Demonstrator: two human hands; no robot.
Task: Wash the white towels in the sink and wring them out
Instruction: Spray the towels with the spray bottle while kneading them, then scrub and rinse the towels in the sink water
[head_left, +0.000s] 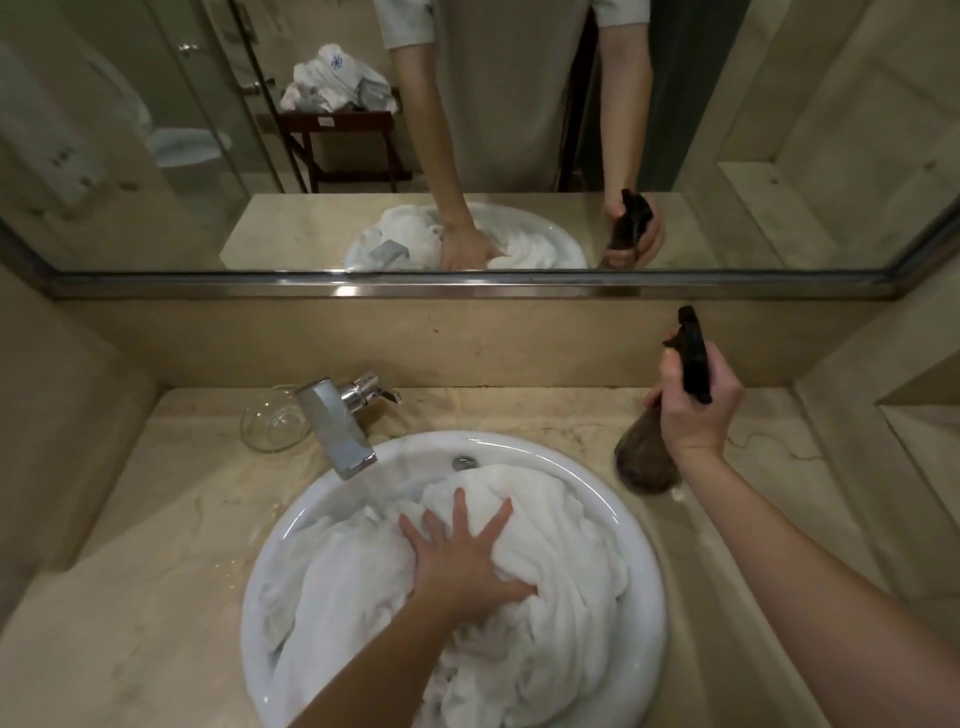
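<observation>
left hand (462, 561) flat, fingers spread, pressing the white towels (545, 597) heaped in the sink (270, 545) – basin nearly brimful of cloth. tap (337, 426) running onto the heap; likely to spill over the rim onto the counter (130, 545) if left on. right hand (691, 410) wrapped round a dark spray bottle (649, 457), tilted by the basin – could slip from wet fingers.

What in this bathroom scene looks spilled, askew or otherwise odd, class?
Water lies on the counter left of the sink, likely splashed out while the tap runs onto the towels. The left hand presses them flat. The right hand holds a dark spray bottle tilted above the counter.
</observation>
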